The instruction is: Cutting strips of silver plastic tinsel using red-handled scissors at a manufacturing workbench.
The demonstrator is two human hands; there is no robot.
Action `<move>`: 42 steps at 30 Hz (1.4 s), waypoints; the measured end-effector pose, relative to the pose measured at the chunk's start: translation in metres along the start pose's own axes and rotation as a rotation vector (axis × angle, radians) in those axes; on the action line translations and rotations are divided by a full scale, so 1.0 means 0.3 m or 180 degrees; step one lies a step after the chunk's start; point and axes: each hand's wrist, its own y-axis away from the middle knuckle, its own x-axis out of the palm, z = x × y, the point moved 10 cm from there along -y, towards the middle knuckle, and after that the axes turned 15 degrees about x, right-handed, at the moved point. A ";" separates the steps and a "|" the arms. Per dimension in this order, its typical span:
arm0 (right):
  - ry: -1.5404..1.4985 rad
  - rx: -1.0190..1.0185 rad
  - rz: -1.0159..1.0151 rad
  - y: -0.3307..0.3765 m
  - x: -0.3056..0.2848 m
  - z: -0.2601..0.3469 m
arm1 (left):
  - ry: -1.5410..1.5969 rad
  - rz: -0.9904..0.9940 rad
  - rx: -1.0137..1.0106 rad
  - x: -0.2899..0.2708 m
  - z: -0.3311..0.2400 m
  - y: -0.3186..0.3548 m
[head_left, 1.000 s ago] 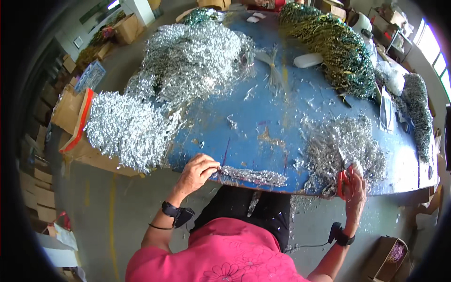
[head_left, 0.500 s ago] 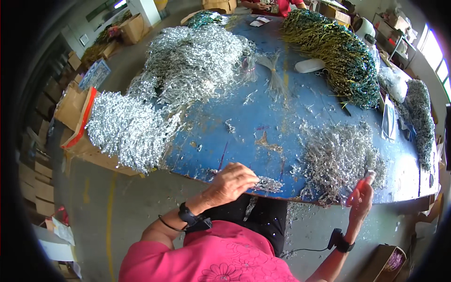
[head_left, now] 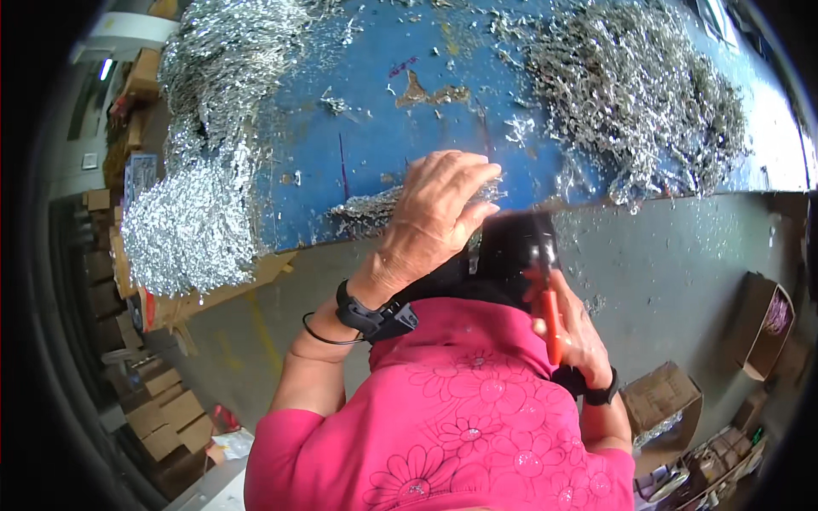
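– Change in left hand: moved right along the table edge since a second ago, now lying over the strand of silver tinsel at the near rim. Fingers bent down onto it.

– Gripping or only pressing?

– Cannot tell. Palm faces down and the fingertips cover the contact. Strand pokes out to the left of the hand, flat on the blue top, apart from both heaps.

– Right hand?

– Dropped. Was up by the right heap at the rim; now below table level, close to the body, wrapped around the red-handled cutter. Handles point down, head up.

– Meaning for the work?

– Judged only: one strand singled out and held at the edge, cutter well clear of it, nothing being cut at this instant.

– View itself?

– Tipped down and nearer. Green pile on the far side gone from frame. Left heap spills over the table's corner onto cardboard.

– Hidden or unclear?

– Cutter's head dark against dark cloth behind; open or closed, not readable. Right end of strand under the left hand, length unknown. Far table top cut off at the upper edge. Right palm mostly turned away. Boxes on the floor at right bent by the lens, contents unclear.
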 end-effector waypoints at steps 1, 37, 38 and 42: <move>0.0473 0.0083 -0.0155 -0.015 0.006 -0.017 | 0.0028 0.0034 -0.0009 0.010 -0.004 0.007; 0.0524 -0.0039 -0.0498 -0.102 0.043 0.039 | -0.0001 -0.0287 0.0416 0.011 -0.028 0.053; 0.0532 -0.0057 -0.0500 -0.104 0.041 0.038 | 0.0003 -0.0295 0.0429 0.012 -0.029 0.054; 0.0455 -0.0247 -0.0629 -0.101 0.037 0.042 | -0.0006 -0.0258 0.0437 0.013 -0.032 0.053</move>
